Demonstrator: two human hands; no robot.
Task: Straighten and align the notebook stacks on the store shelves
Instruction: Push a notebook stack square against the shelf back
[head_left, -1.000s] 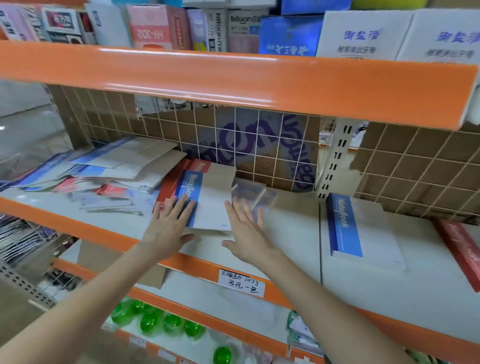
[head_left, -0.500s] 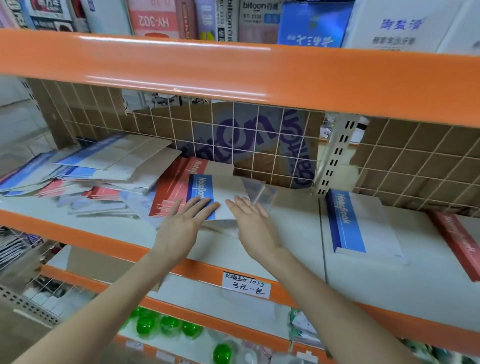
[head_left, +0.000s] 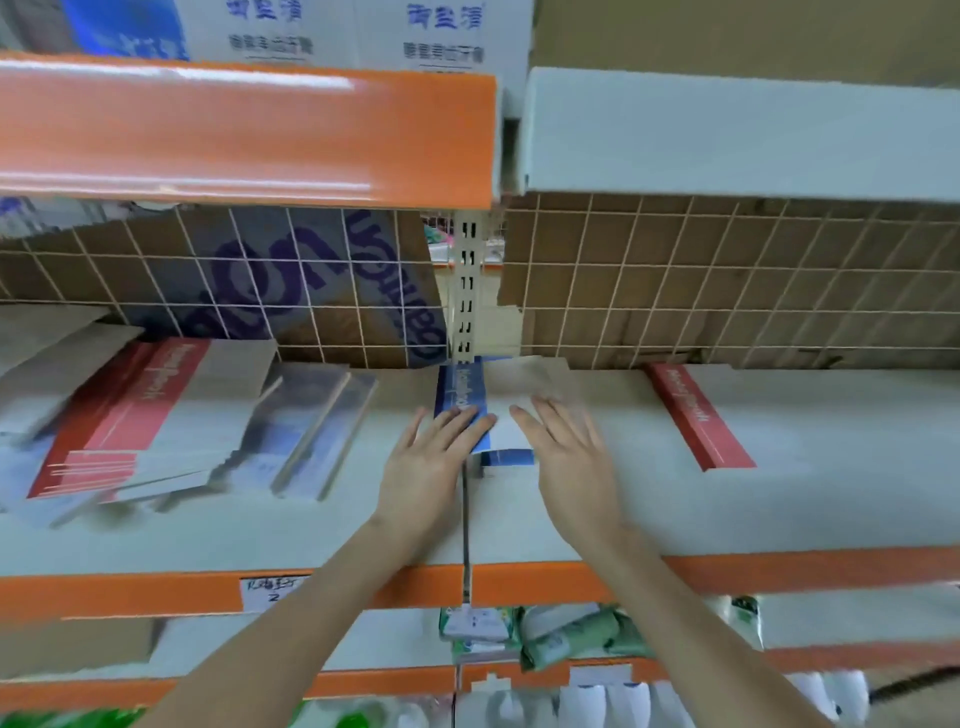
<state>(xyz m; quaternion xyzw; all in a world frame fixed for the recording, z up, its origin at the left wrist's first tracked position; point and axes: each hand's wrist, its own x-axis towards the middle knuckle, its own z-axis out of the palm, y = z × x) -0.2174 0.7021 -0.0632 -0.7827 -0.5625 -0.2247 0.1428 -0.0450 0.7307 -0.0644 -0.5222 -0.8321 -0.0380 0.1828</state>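
Spanning the view, white shelf (head_left: 779, 499) with orange lip, red-spined notebook stack (head_left: 130, 421) fanned at left, blue-spined notebook stack (head_left: 462, 400) centre by the upright, left hand (head_left: 431, 467) flat on its spine, right hand (head_left: 566, 457) flat beside it, fingers spread, gripping nothing

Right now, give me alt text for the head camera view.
Two bare hands, left hand and right hand, lie flat on a blue notebook stack at the middle of an orange-edged store shelf. A fanned-out red notebook stack lies left, another red notebook right.
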